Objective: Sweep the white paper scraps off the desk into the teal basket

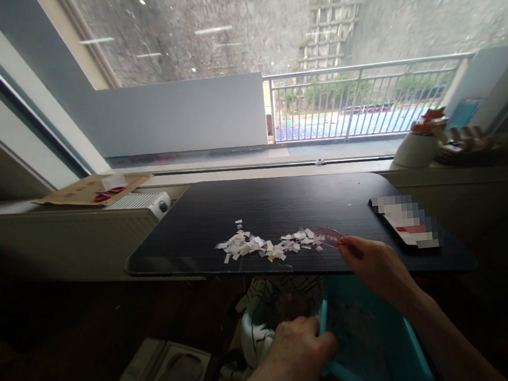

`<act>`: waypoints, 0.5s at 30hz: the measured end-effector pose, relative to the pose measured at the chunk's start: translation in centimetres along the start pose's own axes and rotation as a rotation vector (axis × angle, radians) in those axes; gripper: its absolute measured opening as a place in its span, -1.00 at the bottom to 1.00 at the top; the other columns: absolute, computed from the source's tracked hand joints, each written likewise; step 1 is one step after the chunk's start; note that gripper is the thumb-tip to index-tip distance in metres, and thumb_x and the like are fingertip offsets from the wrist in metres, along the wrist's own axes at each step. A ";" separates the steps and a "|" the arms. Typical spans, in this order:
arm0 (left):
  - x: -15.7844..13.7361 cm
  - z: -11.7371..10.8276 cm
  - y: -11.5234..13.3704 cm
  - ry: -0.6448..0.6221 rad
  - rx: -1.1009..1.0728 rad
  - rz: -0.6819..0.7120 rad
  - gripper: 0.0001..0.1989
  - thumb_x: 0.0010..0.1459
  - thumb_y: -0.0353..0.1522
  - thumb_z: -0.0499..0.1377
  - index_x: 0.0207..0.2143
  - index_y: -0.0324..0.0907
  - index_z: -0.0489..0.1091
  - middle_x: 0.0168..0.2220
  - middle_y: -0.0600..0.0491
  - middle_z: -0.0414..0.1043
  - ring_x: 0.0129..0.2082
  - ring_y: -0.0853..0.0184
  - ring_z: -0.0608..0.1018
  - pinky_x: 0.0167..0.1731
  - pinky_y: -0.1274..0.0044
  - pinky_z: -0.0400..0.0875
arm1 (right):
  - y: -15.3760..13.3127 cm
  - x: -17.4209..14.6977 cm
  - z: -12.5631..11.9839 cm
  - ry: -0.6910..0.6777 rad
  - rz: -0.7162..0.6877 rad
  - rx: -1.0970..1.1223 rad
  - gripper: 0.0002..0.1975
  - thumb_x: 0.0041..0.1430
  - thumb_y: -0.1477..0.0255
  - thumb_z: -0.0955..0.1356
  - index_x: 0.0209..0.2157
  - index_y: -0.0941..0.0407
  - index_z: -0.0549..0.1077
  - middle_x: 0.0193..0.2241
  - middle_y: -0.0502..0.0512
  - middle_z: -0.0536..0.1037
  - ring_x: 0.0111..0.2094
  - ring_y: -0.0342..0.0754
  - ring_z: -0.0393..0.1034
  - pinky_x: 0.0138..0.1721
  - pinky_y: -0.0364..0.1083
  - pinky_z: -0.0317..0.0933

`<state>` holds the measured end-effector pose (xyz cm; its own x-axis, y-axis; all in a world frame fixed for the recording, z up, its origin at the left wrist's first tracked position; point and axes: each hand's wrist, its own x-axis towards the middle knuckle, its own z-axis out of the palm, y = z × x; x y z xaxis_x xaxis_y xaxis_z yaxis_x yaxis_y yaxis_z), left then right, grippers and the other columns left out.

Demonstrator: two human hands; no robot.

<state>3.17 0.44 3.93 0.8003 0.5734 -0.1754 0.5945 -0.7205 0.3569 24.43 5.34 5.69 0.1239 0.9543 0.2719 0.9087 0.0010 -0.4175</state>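
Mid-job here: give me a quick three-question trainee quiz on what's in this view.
1. True or false: the paper scraps lie on the black tabletop.
2. What does the right hand hold? A) a small pink card B) a mug C) scissors
3. Which hand grips the rim of the teal bin?

Key: 1 true. 2 A. 3 the left hand.
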 end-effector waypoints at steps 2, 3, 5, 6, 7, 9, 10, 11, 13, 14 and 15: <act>0.1 0.0 -0.1 -0.013 0.010 0.005 -0.71 0.00 -0.19 0.30 -0.27 -0.11 0.38 -0.25 0.04 0.40 -0.28 0.18 0.47 -0.35 0.48 0.36 | -0.1 0.0 0.1 -0.017 -0.021 0.021 -0.71 0.18 0.28 0.22 -0.26 0.06 0.54 -0.47 0.05 0.59 -0.42 -0.02 0.47 -0.41 -0.14 0.15; 0.1 0.0 0.0 -0.017 0.018 0.004 -0.71 0.00 -0.18 0.30 -0.28 -0.12 0.38 -0.26 0.04 0.40 -0.29 0.18 0.47 -0.35 0.48 0.37 | -0.3 0.0 0.1 -0.038 -0.033 0.030 -0.71 0.18 0.29 0.22 -0.26 0.06 0.54 -0.48 0.05 0.59 -0.43 -0.02 0.47 -0.41 -0.14 0.14; 0.1 0.0 0.0 -0.014 0.026 0.005 -0.70 -0.01 -0.17 0.30 -0.29 -0.12 0.37 -0.27 0.04 0.41 -0.30 0.18 0.48 -0.37 0.48 0.37 | -0.6 -0.4 -0.1 -0.079 -0.052 0.040 -0.72 0.18 0.30 0.23 -0.27 0.06 0.54 -0.51 0.03 0.58 -0.44 -0.03 0.46 -0.43 -0.14 0.13; 0.1 0.0 0.0 -0.001 0.025 0.009 -0.70 -0.01 -0.17 0.30 -0.29 -0.12 0.37 -0.27 0.04 0.41 -0.30 0.18 0.48 -0.37 0.48 0.37 | -0.7 -0.6 -0.2 -0.092 -0.061 0.045 -0.72 0.18 0.30 0.23 -0.28 0.06 0.54 -0.51 0.03 0.58 -0.45 -0.03 0.46 -0.43 -0.14 0.12; 0.1 -0.1 0.1 0.017 0.020 0.015 -0.70 -0.02 -0.17 0.31 -0.30 -0.12 0.37 -0.26 0.05 0.41 -0.29 0.18 0.48 -0.36 0.48 0.37 | -0.8 -0.9 -0.3 -0.096 -0.071 0.050 -0.73 0.18 0.31 0.23 -0.28 0.06 0.54 -0.50 0.03 0.58 -0.45 -0.04 0.46 -0.43 -0.14 0.12; -0.1 -0.1 0.1 0.050 0.009 0.025 -0.71 -0.02 -0.18 0.32 -0.31 -0.12 0.37 -0.25 0.06 0.42 -0.29 0.19 0.48 -0.36 0.49 0.37 | -1.0 -1.3 -0.6 -0.086 -0.082 0.065 -0.73 0.19 0.30 0.23 -0.29 0.06 0.54 -0.49 0.03 0.59 -0.44 -0.04 0.46 -0.42 -0.14 0.13; -0.1 -0.1 0.1 0.063 0.009 0.022 -0.71 -0.02 -0.18 0.32 -0.32 -0.12 0.36 -0.25 0.06 0.42 -0.28 0.20 0.49 -0.36 0.50 0.37 | -1.0 -1.4 -0.7 -0.077 -0.080 0.076 -0.73 0.19 0.29 0.23 -0.29 0.06 0.54 -0.48 0.03 0.59 -0.44 -0.04 0.46 -0.42 -0.14 0.13; -0.1 -0.1 0.2 0.072 0.011 0.018 -0.71 -0.03 -0.19 0.32 -0.32 -0.12 0.37 -0.25 0.07 0.42 -0.28 0.20 0.49 -0.36 0.50 0.37 | -1.0 -1.4 -0.7 -0.075 -0.077 0.086 -0.72 0.19 0.29 0.23 -0.29 0.06 0.54 -0.48 0.03 0.59 -0.44 -0.04 0.46 -0.42 -0.14 0.14; -0.2 -0.1 0.2 0.073 0.013 0.014 -0.71 -0.03 -0.18 0.33 -0.33 -0.12 0.37 -0.27 0.07 0.42 -0.29 0.20 0.49 -0.37 0.50 0.37 | -0.9 -1.2 -0.6 -0.092 -0.077 0.091 -0.72 0.18 0.28 0.23 -0.29 0.06 0.54 -0.48 0.03 0.59 -0.44 -0.03 0.46 -0.43 -0.14 0.14; -0.2 -0.1 0.2 0.070 0.012 0.015 -0.71 -0.03 -0.18 0.33 -0.33 -0.12 0.37 -0.27 0.07 0.42 -0.29 0.20 0.49 -0.37 0.50 0.37 | -0.9 -1.1 -0.5 -0.104 -0.074 0.089 -0.72 0.18 0.29 0.24 -0.29 0.06 0.54 -0.48 0.03 0.59 -0.44 -0.03 0.46 -0.43 -0.14 0.14; -0.2 -0.1 0.1 0.066 0.010 0.017 -0.71 -0.03 -0.17 0.32 -0.33 -0.12 0.37 -0.27 0.07 0.42 -0.29 0.20 0.49 -0.37 0.50 0.37 | -0.8 -0.9 -0.4 -0.108 -0.065 0.083 -0.72 0.17 0.29 0.24 -0.28 0.06 0.54 -0.48 0.03 0.59 -0.44 -0.03 0.46 -0.43 -0.14 0.14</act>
<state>3.10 0.28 4.14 0.8038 0.5851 -0.1080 0.5815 -0.7343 0.3502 23.73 4.33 6.12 0.0180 0.9781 0.2075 0.8767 0.0844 -0.4736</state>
